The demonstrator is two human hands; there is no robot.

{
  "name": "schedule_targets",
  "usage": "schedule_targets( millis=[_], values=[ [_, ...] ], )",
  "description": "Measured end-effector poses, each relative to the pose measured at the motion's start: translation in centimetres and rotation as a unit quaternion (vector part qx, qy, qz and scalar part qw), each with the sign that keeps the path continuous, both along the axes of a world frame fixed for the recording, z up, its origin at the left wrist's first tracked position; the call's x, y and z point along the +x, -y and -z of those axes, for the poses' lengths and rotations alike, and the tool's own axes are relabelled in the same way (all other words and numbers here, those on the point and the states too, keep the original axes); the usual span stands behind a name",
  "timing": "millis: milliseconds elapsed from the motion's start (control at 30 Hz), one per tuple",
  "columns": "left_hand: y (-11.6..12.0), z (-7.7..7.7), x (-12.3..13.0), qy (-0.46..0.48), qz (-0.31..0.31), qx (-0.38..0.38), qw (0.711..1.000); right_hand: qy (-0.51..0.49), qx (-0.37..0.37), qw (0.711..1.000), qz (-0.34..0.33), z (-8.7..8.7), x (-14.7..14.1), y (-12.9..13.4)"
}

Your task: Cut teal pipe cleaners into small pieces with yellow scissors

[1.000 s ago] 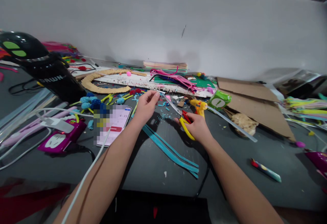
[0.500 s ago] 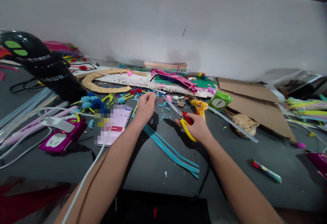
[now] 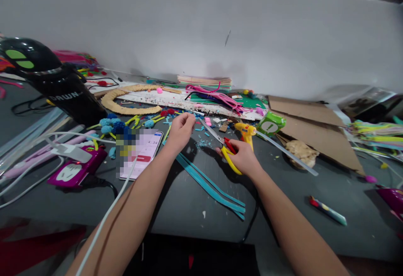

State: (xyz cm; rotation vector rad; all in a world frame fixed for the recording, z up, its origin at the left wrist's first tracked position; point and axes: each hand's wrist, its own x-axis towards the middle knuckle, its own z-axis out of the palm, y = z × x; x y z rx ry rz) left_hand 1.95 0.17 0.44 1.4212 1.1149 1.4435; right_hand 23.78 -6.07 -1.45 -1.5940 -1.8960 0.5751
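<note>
My right hand [image 3: 242, 156] grips a pair of scissors [image 3: 229, 158] with yellow and red handles, its blades pointing up and left toward my other hand. My left hand [image 3: 181, 131] is closed in a pinch just left of the blade tips; whatever sits between its fingers is too small to make out. Blue fuzzy strips [image 3: 208, 183] lie on the table below and between the hands. Small blue clippings [image 3: 203, 143] are scattered under the blades. A yellow hot glue gun [image 3: 247, 131] stands just beyond my right hand, a clear glue stick [image 3: 288, 152] reaching out behind it.
At left are a black bottle [image 3: 59, 82], a phone [image 3: 143, 154] with a white cable, and a purple power strip [image 3: 77, 169]. Cardboard sheets [image 3: 315, 137], a green box [image 3: 271, 123] and a cutter [image 3: 328, 211] lie right. Pink pipe cleaners [image 3: 217, 97] lie at the back.
My left hand has shifted very slightly to the right. The scissors have barely moved, and everything on the table stays in place.
</note>
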Motion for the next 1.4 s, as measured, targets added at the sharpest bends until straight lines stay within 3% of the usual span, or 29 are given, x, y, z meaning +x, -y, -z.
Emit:
schedule_targets(
  millis=[500,667,1400],
  values=[
    [-0.23,0.29,-0.08,0.01,0.012,-0.001,1.0,-0.009,0.005,1.0,-0.003,0.38,0.24,-0.35],
    [-0.27,0.29,-0.1,0.013,0.009,-0.002,1.0,-0.054,-0.016,0.998,0.005,0.3,0.34,-0.19],
    [-0.2,0.18,-0.15,0.024,0.042,0.006,0.999,-0.018,-0.002,1.0,0.001,0.6,0.37,-0.36]
  ],
)
